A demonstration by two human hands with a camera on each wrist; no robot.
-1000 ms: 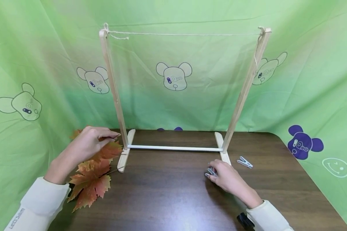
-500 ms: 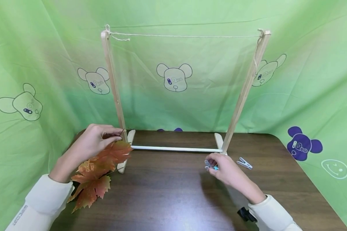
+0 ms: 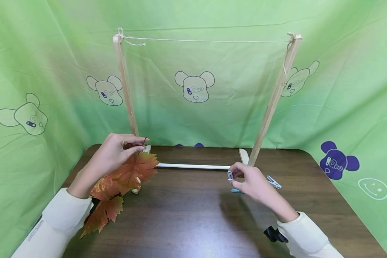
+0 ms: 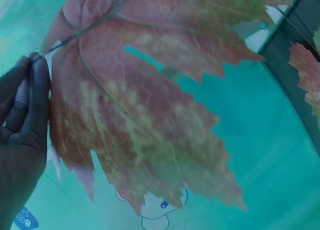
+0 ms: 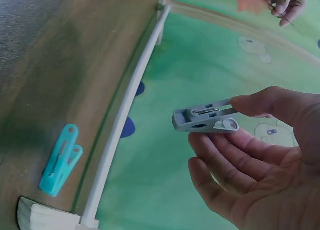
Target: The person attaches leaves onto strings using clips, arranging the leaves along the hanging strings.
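Observation:
In the head view my left hand (image 3: 116, 152) pinches the thin stem of an orange-red maple leaf (image 3: 140, 168), its blade hanging below the fingers. Up close in the left wrist view, the leaf (image 4: 135, 100) spreads out from the fingertips, toothed and veined. More such leaves (image 3: 104, 213) lie beneath on the table's left. My right hand (image 3: 253, 181) holds a grey clothespin (image 5: 202, 117) between thumb and fingers, above the table. Below that hand lies a teal clothespin (image 5: 60, 160). A pale blue clothespin (image 3: 273, 182) rests on the table just right of the hand.
A wooden frame stands at the back, with a left post (image 3: 126, 89) and a right post (image 3: 273, 100). String (image 3: 200, 41) spans their tops; a white rod (image 3: 193, 166) joins them low down. Behind the brown table (image 3: 187, 222) hangs a green printed cloth (image 3: 232, 118).
My left hand has moved right and slightly up, lifting one leaf by its stem. My right hand has raised the grey clothespin off the table, exposing the teal one beneath.

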